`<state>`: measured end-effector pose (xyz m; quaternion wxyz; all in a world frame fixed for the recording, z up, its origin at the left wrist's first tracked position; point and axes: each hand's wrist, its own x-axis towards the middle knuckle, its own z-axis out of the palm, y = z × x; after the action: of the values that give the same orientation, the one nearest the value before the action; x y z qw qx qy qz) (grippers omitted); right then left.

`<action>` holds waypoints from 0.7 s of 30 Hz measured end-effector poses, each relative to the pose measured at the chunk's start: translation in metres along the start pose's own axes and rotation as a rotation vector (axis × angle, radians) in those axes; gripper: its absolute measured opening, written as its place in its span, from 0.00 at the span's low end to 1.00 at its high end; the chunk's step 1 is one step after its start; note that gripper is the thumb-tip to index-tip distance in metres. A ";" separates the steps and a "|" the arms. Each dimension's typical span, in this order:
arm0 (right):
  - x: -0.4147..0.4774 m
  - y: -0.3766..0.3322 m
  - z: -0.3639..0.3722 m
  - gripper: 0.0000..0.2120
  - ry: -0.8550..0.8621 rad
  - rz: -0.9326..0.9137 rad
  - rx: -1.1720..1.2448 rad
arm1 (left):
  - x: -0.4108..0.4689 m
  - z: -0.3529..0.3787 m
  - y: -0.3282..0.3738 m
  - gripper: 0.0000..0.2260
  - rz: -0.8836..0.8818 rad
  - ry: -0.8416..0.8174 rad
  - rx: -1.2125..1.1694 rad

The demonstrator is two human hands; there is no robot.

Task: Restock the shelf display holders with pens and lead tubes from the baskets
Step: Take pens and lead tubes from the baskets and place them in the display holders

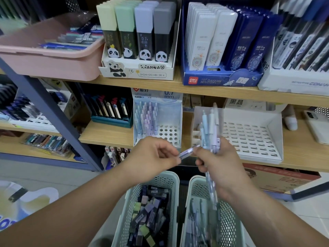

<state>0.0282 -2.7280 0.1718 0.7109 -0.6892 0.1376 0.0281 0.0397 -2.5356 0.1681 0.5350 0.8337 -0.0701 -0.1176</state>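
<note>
Mint perforated baskets (171,176), lt blue/lilac pens (209,129), pink bin (53,63), lead tubes (144,40) w/ panda print, navy box (220,80)

Both arms are bare along all of their visible length: the left forearm (74,211) and the right forearm (277,216) show skin to the picture's edge. The left hand (151,157) and right hand (224,168) are bare as well, the fingers (169,148) slightly blurred.

Left arm: bare forearm enters from near left, reaching toward centre.
Left hand (154,158): back upward, fingers curled, fingertips pinching a single pen (188,151).
Right arm: bare forearm enters from near right, angled toward centre.
Right hand (219,168): fingers curled round an upright bundle of pens (210,129).
Spacing: hands near, apart.
</note>
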 end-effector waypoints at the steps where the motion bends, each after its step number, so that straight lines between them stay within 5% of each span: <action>1: -0.004 0.003 0.003 0.11 -0.026 -0.042 -0.071 | 0.000 0.005 0.000 0.05 0.062 0.020 0.042; 5: -0.013 0.011 0.014 0.13 -0.105 -0.103 -0.160 | -0.001 0.013 -0.002 0.06 0.273 0.091 0.273; 10: -0.009 0.011 0.011 0.12 -0.174 0.013 -0.036 | -0.003 0.006 -0.003 0.04 0.310 0.078 0.344; 14: -0.005 0.012 0.014 0.11 -0.151 0.062 0.049 | -0.005 -0.008 -0.009 0.05 0.233 0.125 0.328; 21: 0.001 0.011 0.011 0.15 -0.074 0.103 0.096 | 0.002 -0.056 -0.020 0.08 0.119 0.463 0.170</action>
<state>0.0286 -2.7169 0.1611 0.7453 -0.6448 0.1476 0.0834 0.0569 -2.4785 0.1727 0.4708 0.8748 -0.0041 0.1144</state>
